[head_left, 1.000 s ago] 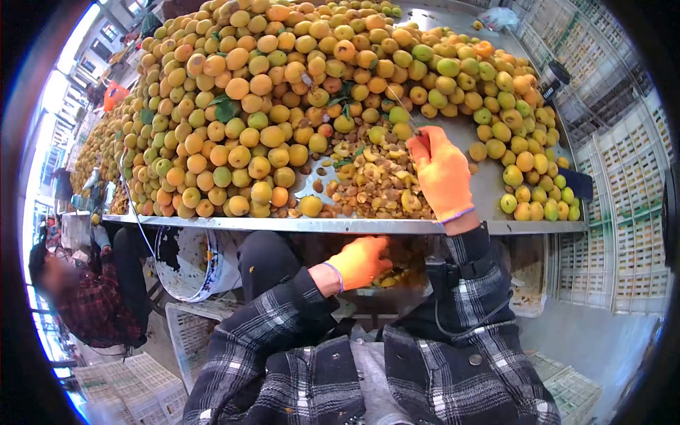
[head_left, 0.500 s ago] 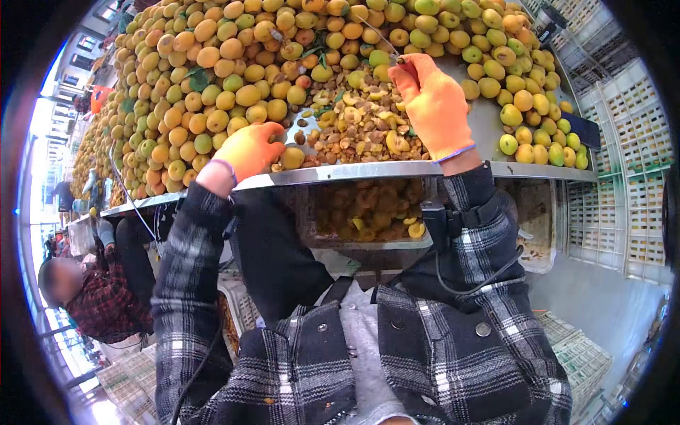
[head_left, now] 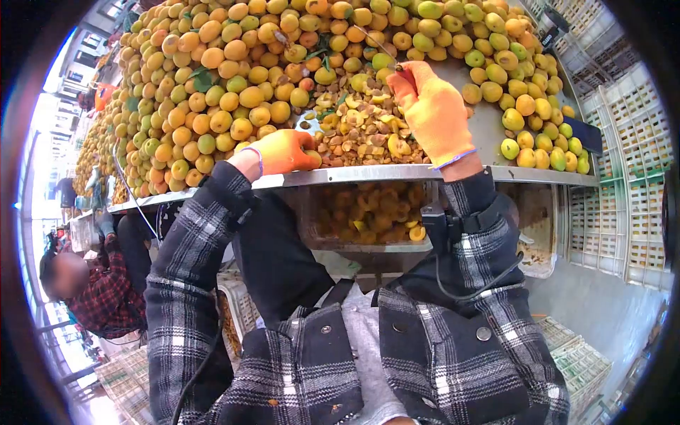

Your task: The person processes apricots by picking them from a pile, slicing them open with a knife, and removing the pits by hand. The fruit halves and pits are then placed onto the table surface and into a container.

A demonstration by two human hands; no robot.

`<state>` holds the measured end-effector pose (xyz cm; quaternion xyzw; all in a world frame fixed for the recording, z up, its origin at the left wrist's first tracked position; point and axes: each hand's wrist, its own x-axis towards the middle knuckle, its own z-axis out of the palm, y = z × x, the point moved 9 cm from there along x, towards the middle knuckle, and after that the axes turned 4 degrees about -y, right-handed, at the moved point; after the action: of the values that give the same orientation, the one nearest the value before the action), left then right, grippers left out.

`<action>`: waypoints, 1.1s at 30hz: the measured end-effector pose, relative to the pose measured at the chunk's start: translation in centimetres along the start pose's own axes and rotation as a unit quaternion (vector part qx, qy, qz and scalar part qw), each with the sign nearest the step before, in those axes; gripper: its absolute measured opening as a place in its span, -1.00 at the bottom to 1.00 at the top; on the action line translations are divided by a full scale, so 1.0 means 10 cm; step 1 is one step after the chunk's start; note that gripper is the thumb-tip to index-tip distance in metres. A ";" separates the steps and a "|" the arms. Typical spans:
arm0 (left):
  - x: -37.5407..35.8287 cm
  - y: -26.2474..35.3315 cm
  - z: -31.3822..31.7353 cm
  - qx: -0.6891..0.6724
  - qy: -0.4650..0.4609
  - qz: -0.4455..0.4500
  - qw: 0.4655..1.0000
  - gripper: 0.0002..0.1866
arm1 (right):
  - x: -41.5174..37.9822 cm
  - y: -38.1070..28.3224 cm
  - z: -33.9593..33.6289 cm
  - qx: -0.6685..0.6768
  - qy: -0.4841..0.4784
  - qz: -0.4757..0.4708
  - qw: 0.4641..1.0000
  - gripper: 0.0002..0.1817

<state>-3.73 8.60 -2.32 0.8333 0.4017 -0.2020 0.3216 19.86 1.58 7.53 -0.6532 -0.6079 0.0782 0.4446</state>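
Observation:
My left hand, in an orange glove, is closed at the table's metal front edge. Its fingers curl round a yellow apricot, mostly covered by the glove. Above the right part of the pile, my right hand, gloved alike, pinches the dark end of a thin rod-like tool that slants up and left over the fruit. Between the hands lies a heap of apricot halves and brown stones. Beside it, a pale plate with holes shows partly.
Whole apricots cover the steel table. Under its edge sits a clear tub of fruit halves. White plastic crates are stacked at right. A dark flat object lies near the right corner. Another person sits at left.
My left hand has moved right and closed over the apricot that lay beside its fingers at the edge. My right hand stays nearly in place with the rod-like tool.

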 end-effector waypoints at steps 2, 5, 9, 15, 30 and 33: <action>-0.05 0.11 -0.04 -0.011 -0.022 0.002 1.000 -0.53 | -0.01 0.00 0.04 0.002 -0.012 0.009 1.000 -0.69; -0.05 0.10 -0.19 -0.062 0.035 0.050 0.996 -0.55 | -0.03 0.03 0.04 0.112 -0.010 0.066 0.991 -0.67; -0.14 0.24 -0.27 -0.569 -0.009 0.170 0.804 -0.50 | -0.13 -0.05 0.22 0.385 -0.116 0.123 0.907 -0.76; -0.17 0.81 -0.25 -0.749 -0.032 0.275 0.602 -0.39 | -0.24 -0.22 0.38 0.494 -0.177 0.142 0.839 -0.66; 0.12 0.96 -0.26 -0.676 0.096 0.332 0.651 -0.43 | -0.23 -0.25 0.17 0.097 -0.068 0.021 0.993 -0.74; 0.09 0.95 -0.21 -0.697 0.081 0.307 0.643 -0.45 | -0.25 -0.26 0.24 0.048 -0.049 0.010 0.998 -0.75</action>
<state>4.57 6.08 2.24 0.4514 0.1692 0.3163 0.8171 15.84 0.22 6.74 -0.6323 -0.6182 0.1438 0.4442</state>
